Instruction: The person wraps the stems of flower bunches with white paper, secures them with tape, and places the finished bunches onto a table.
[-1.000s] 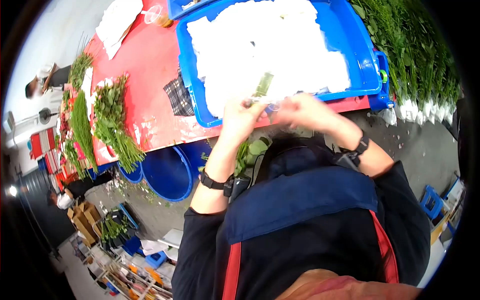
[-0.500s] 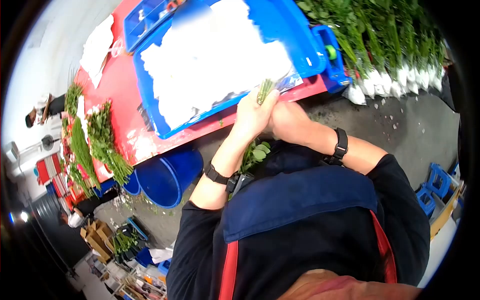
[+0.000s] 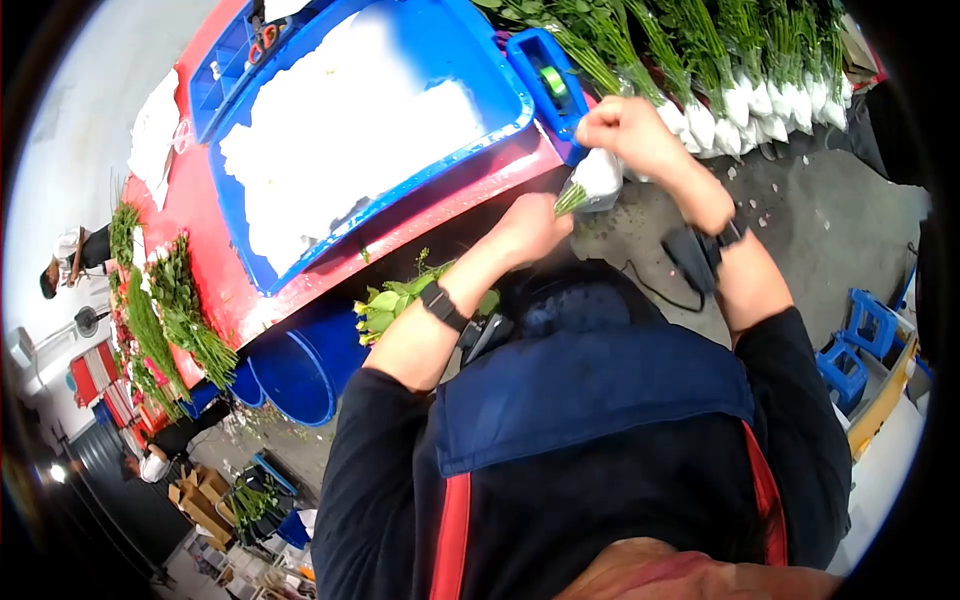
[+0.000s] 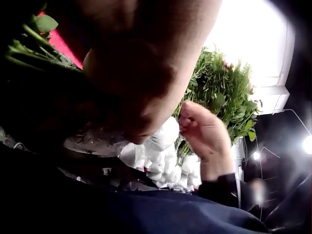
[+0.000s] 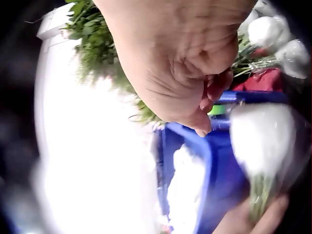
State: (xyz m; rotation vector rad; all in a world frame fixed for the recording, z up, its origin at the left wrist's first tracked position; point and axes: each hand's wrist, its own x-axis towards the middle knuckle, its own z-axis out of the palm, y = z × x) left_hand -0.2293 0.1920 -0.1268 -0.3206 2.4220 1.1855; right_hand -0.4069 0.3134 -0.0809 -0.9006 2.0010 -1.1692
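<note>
My left hand [image 3: 530, 228] grips a bunch of green stems [image 3: 570, 199] just past the tray's front edge. The bunch ends in a white, plastic-wrapped bulge [image 3: 598, 177] pointing to the right. Leafy tops [image 3: 395, 305] show beneath my left forearm. My right hand [image 3: 645, 140] is raised beyond the bulge, fingers curled, beside a blue tape dispenser [image 3: 548, 85] with a green roll [image 3: 553, 82]. In the right wrist view, its thumb tip comes close to the green roll [image 5: 218, 109]; I cannot tell whether the fingers pinch tape.
A blue tray [image 3: 262, 262] heaped with white wadding [image 3: 330, 150] stands on a red table [image 3: 210, 290]. Wrapped bunches [image 3: 735, 105] lie along the far right. Cut stems [image 3: 185, 310] are at the left end, blue buckets [image 3: 300, 375] below. Other people stand at far left.
My right hand has left the stems and moved right and up to the dispenser. My left hand keeps the bunch, its wrapped end now swung rightward, away from the tray. The head view has shifted right.
</note>
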